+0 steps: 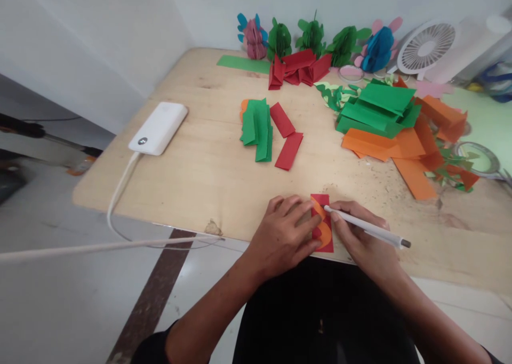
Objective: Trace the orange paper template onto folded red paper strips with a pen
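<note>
At the table's near edge lies a small red paper piece (328,240), with a curved orange paper shape (325,231) on top of it. My left hand (284,233) rests over both from the left, its fingers stretched out flat and hiding part of the orange shape. A slim white pen (368,227) is gripped in my right hand (366,236), its tip at the upper right edge of the orange shape. Farther up the table are folded green papers (258,129) and two red paper strips (288,151).
A white power bank (159,128) with a cable is at the left. Folded green sheets (378,108), orange sheets (414,185), scraps and a tape roll (478,158) crowd the right. Along the wall stand several paper figures (280,39) and a white fan (426,47).
</note>
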{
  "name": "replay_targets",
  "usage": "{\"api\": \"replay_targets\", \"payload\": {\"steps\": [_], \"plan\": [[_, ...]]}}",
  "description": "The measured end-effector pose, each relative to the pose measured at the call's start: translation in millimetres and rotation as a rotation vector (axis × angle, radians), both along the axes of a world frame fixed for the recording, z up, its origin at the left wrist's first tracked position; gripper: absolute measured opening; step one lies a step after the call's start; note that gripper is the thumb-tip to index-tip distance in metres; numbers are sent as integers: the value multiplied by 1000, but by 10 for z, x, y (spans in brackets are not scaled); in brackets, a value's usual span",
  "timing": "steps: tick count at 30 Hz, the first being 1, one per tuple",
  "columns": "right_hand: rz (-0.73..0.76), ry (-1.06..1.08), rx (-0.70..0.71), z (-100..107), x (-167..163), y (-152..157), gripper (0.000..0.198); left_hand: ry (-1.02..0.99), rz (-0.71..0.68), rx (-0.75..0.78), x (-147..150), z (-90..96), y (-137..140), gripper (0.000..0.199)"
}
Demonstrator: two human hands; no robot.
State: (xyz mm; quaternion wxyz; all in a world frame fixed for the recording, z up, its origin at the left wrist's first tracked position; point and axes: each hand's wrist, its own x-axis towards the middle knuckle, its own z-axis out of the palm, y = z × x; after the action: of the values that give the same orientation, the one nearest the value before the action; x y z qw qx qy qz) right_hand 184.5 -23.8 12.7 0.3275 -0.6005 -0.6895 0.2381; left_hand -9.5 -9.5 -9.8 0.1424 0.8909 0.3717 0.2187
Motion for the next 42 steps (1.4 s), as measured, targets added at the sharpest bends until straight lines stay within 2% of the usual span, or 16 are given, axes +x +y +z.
{"api": "replay_targets", "payload": {"steps": [13,34,42], "plan": [[-17,-15,55,-15,40,-185,10,-25,11,34,6,-33,-11,32],[16,-100,107,-18,38,-267,11,-14,5,32,10,-31,-3,31],[1,-86,79,4,11,-272,13,-13,6,27,12,-35,-1,31]]}}
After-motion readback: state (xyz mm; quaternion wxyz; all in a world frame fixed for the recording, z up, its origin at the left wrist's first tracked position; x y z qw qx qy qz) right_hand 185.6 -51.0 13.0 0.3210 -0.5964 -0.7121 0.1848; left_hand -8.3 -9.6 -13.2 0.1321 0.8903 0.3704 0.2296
